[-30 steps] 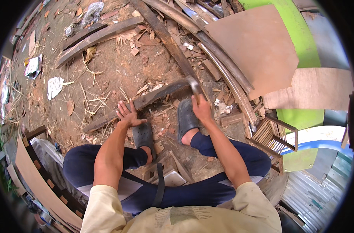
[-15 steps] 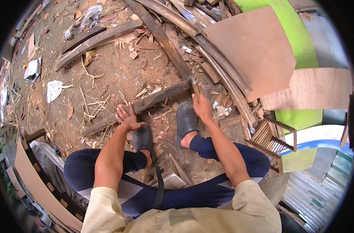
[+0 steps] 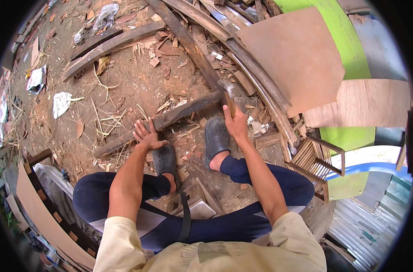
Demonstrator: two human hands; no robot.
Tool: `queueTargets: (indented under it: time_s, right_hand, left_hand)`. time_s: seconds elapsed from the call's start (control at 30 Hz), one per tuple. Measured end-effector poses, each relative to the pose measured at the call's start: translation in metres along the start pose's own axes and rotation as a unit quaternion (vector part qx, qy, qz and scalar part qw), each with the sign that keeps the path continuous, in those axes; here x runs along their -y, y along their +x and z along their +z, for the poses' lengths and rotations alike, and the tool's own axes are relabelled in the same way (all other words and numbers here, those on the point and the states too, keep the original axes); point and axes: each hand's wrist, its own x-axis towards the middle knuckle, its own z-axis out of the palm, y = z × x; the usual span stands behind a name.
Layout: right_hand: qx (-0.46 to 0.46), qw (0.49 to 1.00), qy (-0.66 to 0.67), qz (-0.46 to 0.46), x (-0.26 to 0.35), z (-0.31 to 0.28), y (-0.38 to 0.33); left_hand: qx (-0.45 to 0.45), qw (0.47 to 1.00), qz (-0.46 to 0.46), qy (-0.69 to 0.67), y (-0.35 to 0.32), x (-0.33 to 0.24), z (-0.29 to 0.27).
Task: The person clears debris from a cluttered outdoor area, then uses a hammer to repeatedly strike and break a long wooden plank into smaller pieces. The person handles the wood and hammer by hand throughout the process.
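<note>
Mid-frame, your right hand is clamping the hammer, your left hand lying spread on the timber; what's done or left isn't showing.

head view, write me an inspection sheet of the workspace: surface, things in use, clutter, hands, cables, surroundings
Surface: bare brown ground, littered with straw and wood scraps.
Things in use: hammer, its head by the right end of a dark wooden beam; contact cannot be told.
Clutter: wood chips, a clear plastic bag, a white scrap.
Hands: left hand spread at the beam; right hand closed around the hammer's handle.
Cables: nothing seen.
Surroundings: to the right, a brown panel, a slatted wooden frame and corrugated metal sheeting.
</note>
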Motion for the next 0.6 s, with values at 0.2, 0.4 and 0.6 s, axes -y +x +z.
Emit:
queueTargets:
  time_s: [0.2,0.4,0.6]
  right_hand:
    - [0.066,0.986,-0.155,0.008,-0.044,0.008,-0.009]
    - [0.008,1.000,-0.016,0.010,-0.001,-0.006,-0.006]
    - [0.056,0.991,-0.119,-0.003,-0.046,0.008,-0.009]
  left_hand:
    - [-0.002,1.000,0.010,0.004,0.001,-0.010,-0.003]
    - [-0.006,1.000,0.007,-0.001,0.002,-0.004,-0.005]
    - [-0.011,1.000,0.028,0.005,0.023,0.009,0.011]
